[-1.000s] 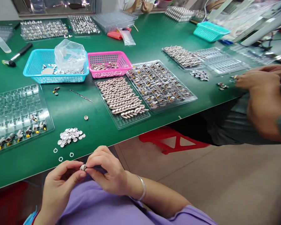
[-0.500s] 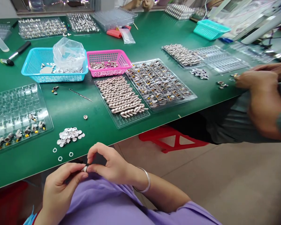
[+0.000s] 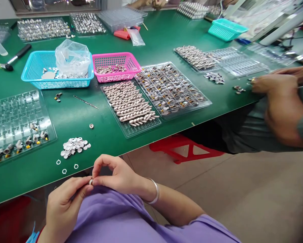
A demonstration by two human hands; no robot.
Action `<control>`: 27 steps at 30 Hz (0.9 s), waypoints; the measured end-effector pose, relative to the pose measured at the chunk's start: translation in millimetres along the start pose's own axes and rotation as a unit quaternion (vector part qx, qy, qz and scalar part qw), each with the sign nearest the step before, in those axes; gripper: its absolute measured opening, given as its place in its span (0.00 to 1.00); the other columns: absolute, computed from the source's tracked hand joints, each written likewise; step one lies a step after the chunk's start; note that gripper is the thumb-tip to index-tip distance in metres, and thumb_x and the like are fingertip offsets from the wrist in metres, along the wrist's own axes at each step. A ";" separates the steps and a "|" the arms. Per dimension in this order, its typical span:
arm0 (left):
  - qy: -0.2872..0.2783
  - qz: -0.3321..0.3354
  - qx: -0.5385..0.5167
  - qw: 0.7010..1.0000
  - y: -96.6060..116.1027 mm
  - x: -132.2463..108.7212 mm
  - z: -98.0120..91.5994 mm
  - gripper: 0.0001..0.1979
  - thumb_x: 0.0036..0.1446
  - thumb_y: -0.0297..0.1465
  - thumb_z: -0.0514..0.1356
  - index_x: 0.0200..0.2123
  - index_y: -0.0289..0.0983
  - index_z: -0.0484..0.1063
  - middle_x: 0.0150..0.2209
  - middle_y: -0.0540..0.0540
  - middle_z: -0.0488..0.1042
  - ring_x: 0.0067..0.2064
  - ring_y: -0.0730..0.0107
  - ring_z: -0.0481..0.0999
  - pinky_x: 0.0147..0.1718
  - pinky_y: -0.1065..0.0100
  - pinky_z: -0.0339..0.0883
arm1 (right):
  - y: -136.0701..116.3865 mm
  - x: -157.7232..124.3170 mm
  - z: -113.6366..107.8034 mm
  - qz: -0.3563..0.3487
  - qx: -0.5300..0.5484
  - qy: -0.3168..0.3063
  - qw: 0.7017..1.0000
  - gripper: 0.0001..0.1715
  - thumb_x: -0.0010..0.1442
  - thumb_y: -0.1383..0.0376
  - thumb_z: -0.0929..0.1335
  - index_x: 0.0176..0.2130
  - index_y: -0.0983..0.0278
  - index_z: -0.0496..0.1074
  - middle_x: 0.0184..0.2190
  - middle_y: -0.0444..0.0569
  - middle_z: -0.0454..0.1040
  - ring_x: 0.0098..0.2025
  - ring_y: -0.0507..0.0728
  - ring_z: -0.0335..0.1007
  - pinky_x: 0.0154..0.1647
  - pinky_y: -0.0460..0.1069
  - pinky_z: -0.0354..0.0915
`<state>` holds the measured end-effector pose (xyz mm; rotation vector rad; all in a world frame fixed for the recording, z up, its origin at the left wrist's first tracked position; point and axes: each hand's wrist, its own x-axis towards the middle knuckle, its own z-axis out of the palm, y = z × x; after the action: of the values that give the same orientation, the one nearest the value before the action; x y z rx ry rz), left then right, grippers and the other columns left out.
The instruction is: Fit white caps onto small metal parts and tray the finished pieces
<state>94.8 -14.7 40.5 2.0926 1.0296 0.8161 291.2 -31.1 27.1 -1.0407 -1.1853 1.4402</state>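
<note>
A small pale rounded part (image 3: 91,182) is pinched between my two hands in front of the table edge, mostly covered by fingertips. My left hand (image 3: 66,199) grips it with thumb and forefinger. From the other side, the thumb and forefinger of my right hand (image 3: 119,177) close on the same part. On the table just beyond lie a heap of white discs (image 3: 74,147) and several thin white rings (image 3: 64,171). A small round cup-like piece (image 3: 91,126) and metal tweezers (image 3: 85,101) lie farther back.
A clear tray (image 3: 46,114) with earbud-like pieces lies left. Blue basket (image 3: 31,81) and pink basket (image 3: 116,55) stand behind. Trays of stemmed shells (image 3: 128,103) and assembled pieces (image 3: 171,87) lie to the right. A co-worker's hands (image 3: 275,84) work at far right; a red stool (image 3: 191,145) is below.
My right forefinger has come down, and its tip now presses close to the thumb at the small part. The view has shifted slightly; the table items look unmoved.
</note>
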 end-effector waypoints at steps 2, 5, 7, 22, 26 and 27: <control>0.004 0.014 0.016 1.000 0.0 0.7 -0.2 0.07 0.59 0.32 0.63 0.41 0.42 0.79 0.35 0.53 0.84 0.32 0.76 0.83 0.34 0.83 0.73 | 1.4 -0.9 1.7 -0.009 -0.007 0.011 1.000 0.13 0.54 0.61 0.75 0.31 0.64 0.70 0.29 0.44 0.74 0.33 0.52 0.70 0.40 0.49 0.69; 0.010 0.028 0.042 0.999 0.9 1.9 -0.8 0.08 0.59 0.33 0.63 0.42 0.40 0.80 0.36 0.51 0.84 0.33 0.74 0.84 0.36 0.82 0.74 | 1.0 -1.8 1.9 -0.026 -0.030 0.024 0.999 0.10 0.56 0.63 0.74 0.32 0.64 0.71 0.30 0.44 0.74 0.33 0.52 0.71 0.40 0.48 0.70; 0.015 0.027 0.050 0.998 1.8 2.3 -1.5 0.08 0.59 0.33 0.63 0.41 0.39 0.80 0.36 0.50 0.84 0.32 0.73 0.84 0.36 0.80 0.75 | -0.3 -2.6 0.1 -0.050 -0.058 0.008 0.997 0.07 0.57 0.65 0.73 0.34 0.64 0.71 0.32 0.46 0.75 0.35 0.52 0.72 0.42 0.48 0.70; -0.015 -0.059 0.012 0.998 -6.3 -3.6 -3.7 0.10 0.58 0.34 0.64 0.43 0.43 0.80 0.37 0.50 0.84 0.33 0.68 0.84 0.36 0.74 0.78 | -1.8 -4.8 -1.6 -0.140 -0.179 -0.007 0.974 0.02 0.61 0.68 0.69 0.36 0.65 0.73 0.34 0.49 0.74 0.36 0.53 0.71 0.38 0.46 0.69; -0.008 -0.030 0.028 0.999 -4.7 -2.1 -2.9 0.10 0.59 0.34 0.64 0.43 0.43 0.80 0.36 0.51 0.84 0.32 0.70 0.84 0.36 0.75 0.77 | -0.9 -3.2 -1.3 -0.127 -0.161 -0.005 0.979 0.02 0.60 0.68 0.70 0.34 0.65 0.74 0.32 0.48 0.75 0.35 0.53 0.71 0.39 0.47 0.69; -0.007 -0.020 0.031 0.999 -4.0 -1.5 -2.7 0.09 0.59 0.34 0.64 0.43 0.43 0.80 0.36 0.51 0.84 0.32 0.70 0.84 0.35 0.76 0.77 | -0.6 -2.8 -1.5 -0.119 -0.152 -0.007 0.981 0.03 0.60 0.68 0.70 0.33 0.65 0.75 0.32 0.48 0.76 0.35 0.52 0.72 0.39 0.46 0.69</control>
<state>90.3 -13.2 38.7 2.1188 1.0982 0.7576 293.3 -33.6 27.5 -1.0520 -1.5179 1.1035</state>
